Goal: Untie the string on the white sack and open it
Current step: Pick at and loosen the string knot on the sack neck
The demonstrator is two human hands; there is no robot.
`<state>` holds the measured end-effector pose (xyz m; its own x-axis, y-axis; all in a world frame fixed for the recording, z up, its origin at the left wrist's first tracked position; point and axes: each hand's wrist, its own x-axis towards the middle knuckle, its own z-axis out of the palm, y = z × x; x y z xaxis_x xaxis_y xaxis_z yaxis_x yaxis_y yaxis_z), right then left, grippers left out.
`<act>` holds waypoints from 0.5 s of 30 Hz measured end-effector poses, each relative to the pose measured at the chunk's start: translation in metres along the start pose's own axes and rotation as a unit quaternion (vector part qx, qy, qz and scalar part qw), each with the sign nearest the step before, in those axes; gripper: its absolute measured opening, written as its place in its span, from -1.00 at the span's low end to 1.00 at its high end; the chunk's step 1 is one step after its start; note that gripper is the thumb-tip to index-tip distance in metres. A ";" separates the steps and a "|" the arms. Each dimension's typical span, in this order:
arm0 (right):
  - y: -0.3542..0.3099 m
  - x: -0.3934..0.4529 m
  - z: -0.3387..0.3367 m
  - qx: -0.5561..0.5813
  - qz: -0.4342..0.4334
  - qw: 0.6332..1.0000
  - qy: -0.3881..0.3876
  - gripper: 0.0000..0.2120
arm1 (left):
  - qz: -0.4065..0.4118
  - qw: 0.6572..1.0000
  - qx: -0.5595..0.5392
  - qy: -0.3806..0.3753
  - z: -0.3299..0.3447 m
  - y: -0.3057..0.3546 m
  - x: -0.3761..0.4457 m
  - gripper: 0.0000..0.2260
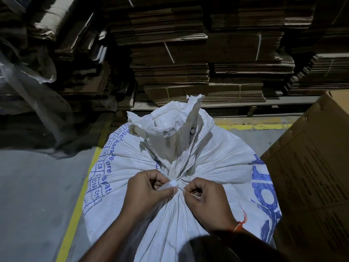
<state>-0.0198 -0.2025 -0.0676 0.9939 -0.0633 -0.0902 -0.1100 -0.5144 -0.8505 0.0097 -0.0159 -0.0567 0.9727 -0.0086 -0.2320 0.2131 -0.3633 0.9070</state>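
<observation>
1. The white sack (181, 167) stands full on the grey floor (37, 186), its neck gathered and tied by the string (174, 183) (the knot is not loosened yet).
2. The left hand (149, 188) pinches the flat string end with curled fingers.
3. The right hand (205, 197) pinches the other thin end, fingers curled too.
4. A cardboard box (311, 167) stands just beside the sack, stacked flat cartons (188, 53) behind.

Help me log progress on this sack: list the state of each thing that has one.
white sack: upright, neck gathered and tied.
string: knotted round the neck.
left hand: pinching the string.
right hand: pinching a string end.
cardboard box: closed, tilted, beside the sack.
</observation>
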 end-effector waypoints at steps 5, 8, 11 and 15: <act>0.002 0.000 0.004 -0.016 -0.007 1.000 0.008 -0.92 | 0.005 1.000 0.009 -0.003 0.000 0.000 0.000 -0.80; 0.002 0.001 0.006 -0.024 -0.012 1.000 0.012 -0.93 | 0.004 1.000 0.010 -0.003 0.000 0.000 0.000 -0.80; 0.002 0.002 0.006 -0.021 -0.014 1.000 0.011 -0.93 | -0.001 1.000 0.009 -0.002 0.001 0.001 -0.001 -0.81; 0.000 0.004 0.000 0.003 0.004 1.000 -0.018 -0.95 | -0.017 1.000 -0.015 -0.002 0.000 0.003 -0.002 -0.81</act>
<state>-0.0161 -0.2027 -0.0684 0.9927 -0.0372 -0.1149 -0.1178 -0.5086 -0.8529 0.0083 -0.0174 -0.0533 0.9647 -0.0010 -0.2635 0.2479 -0.3357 0.9088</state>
